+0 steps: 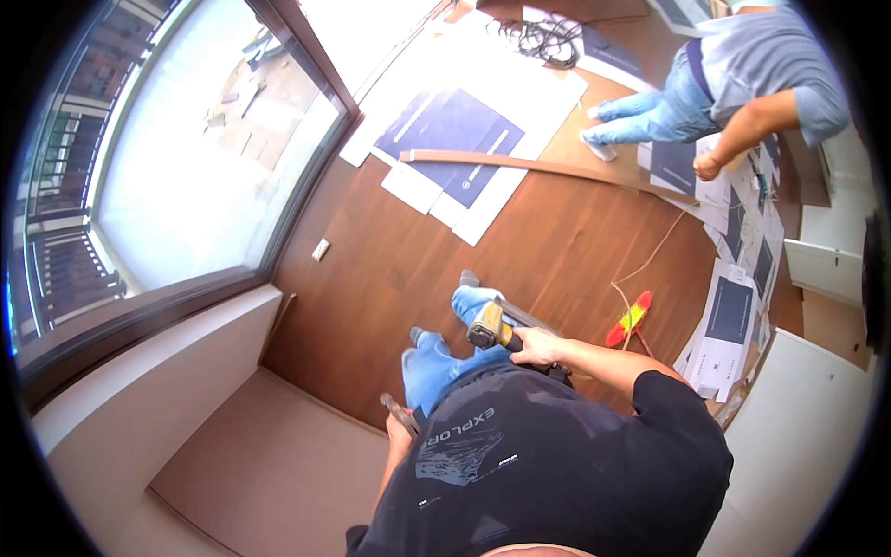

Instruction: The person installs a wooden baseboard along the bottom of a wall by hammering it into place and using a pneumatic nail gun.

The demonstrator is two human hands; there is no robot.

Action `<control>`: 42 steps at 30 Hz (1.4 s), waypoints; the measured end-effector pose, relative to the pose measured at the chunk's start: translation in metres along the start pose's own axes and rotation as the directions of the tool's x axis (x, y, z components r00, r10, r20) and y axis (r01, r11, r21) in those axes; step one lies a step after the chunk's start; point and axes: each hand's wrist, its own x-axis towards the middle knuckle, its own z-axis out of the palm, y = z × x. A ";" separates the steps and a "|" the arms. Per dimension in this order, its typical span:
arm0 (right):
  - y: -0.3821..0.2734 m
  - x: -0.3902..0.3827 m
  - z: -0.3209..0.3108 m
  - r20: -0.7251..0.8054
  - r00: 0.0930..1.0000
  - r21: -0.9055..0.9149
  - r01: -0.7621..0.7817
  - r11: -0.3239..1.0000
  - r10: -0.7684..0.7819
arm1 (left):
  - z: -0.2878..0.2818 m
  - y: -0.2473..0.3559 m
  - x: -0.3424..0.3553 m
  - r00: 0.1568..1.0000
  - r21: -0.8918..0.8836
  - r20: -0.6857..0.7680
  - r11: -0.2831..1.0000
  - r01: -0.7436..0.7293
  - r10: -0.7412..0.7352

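Two hands of ours show below the chest of the dark shirt. Our right hand (538,347) has its fingers (525,355) wrapped shut around the dark grip of a yellow and grey power tool (489,327), which sits just in front of our waist, above the right knee of our blue trousers (436,364). A long grey bar (509,309) runs under that tool, from near our right shoe back toward the hand. Our left hand (401,436) hangs lower at our left side, and a slim dark metal tool (399,412) sticks out of it toward the floor; we cannot tell how the fingers there lie, since the shirt and the wrist hide them.

Around our feet lies the brown wooden floor (390,278). To our right, a red and yellow tool (631,317) rests on the boards with a pale cord (654,252) looping past it. Farther out, a long wooden strip (548,168) lies across flattened white and dark blue cardboard sheets (455,130). More such sheets are scattered along the right side. Another person (742,84) in blue jeans and a grey shirt bends down at the far end, one hand lowered to the sheets. A large window (186,139) fills the left, with a pale wall ledge (139,371) beneath it. A tangle of black cable (543,39) lies at the top.
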 end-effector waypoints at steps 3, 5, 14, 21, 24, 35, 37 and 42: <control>0.021 0.008 -0.018 0.017 0.996 0.050 -0.086 0.995 0.086 | 0.014 0.076 -0.033 0.991 0.236 0.080 0.964 -0.121 0.104; 0.048 0.030 -0.020 -0.067 0.998 0.082 -0.007 0.997 0.013 | 0.004 0.071 0.011 0.998 0.206 0.060 0.977 -0.046 0.034; 0.046 -0.069 -0.030 -0.050 0.994 0.737 -0.030 0.675 0.099 | -0.033 0.215 -0.005 0.762 0.364 0.584 0.929 0.063 -0.281; 0.002 -0.002 0.027 0.108 0.957 0.865 -0.225 0.449 0.270 | 0.010 0.326 0.127 0.469 0.668 0.737 0.630 -0.397 -0.486; 0.008 0.066 0.011 0.025 0.976 0.615 -0.186 0.766 0.217 | 0.059 0.367 0.216 0.490 0.618 0.753 0.216 -0.756 -0.439; 0.234 0.624 -0.086 -0.425 0.896 -0.201 -0.230 0.952 0.127 | 0.353 0.271 0.740 0.365 0.448 0.888 -0.348 -0.823 0.281; 0.295 0.674 -0.098 -0.462 0.878 -0.260 -0.269 0.927 0.125 | 0.430 0.239 0.789 0.251 0.365 0.907 -0.333 -0.870 0.338; 0.344 0.778 -0.122 -0.432 0.902 -0.424 -0.214 0.880 0.011 | 0.496 0.223 0.891 0.145 0.311 0.923 -0.470 -0.826 0.356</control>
